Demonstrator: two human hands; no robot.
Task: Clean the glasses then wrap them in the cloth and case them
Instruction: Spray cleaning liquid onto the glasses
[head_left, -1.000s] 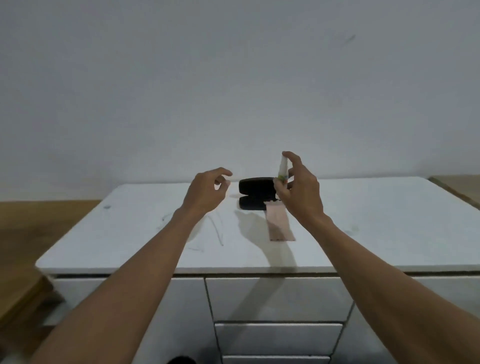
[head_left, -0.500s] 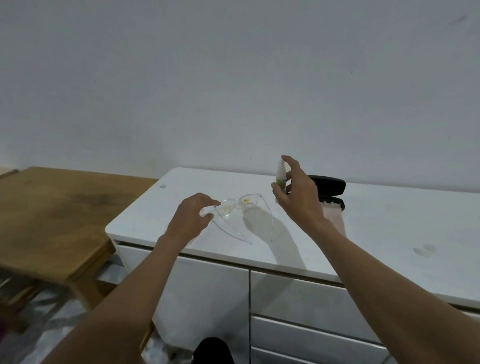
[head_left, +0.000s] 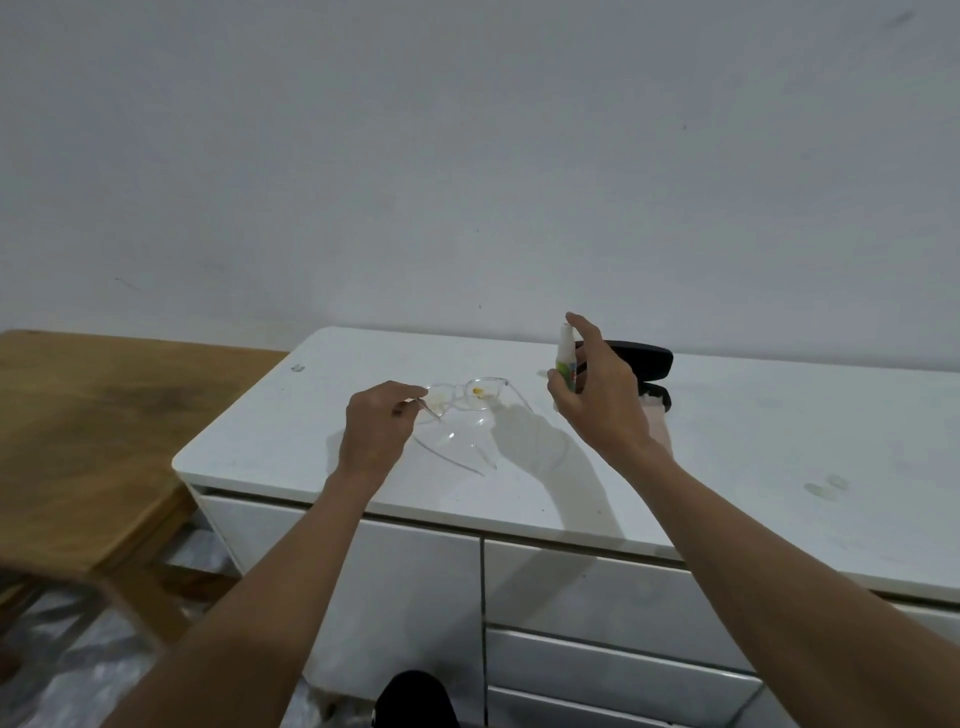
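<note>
Pinching one end of the glasses (head_left: 470, 397), the left hand (head_left: 376, 428) holds the clear plastic frame over the smooth white desk (head_left: 727, 467); yellowish smears mark both lenses, and the thin transparent temples trail toward the desk's front edge. The right hand (head_left: 602, 397) curls its grip round a small upright spray bottle (head_left: 565, 358), white with a green label, forefinger raised over the nozzle. Behind that hand lies the black, glossy, oblong case (head_left: 649, 361), hinged open, with a pale pink cloth (head_left: 655, 415) just beside it. A worn wooden table (head_left: 88, 431) stands left of the desk.
</note>
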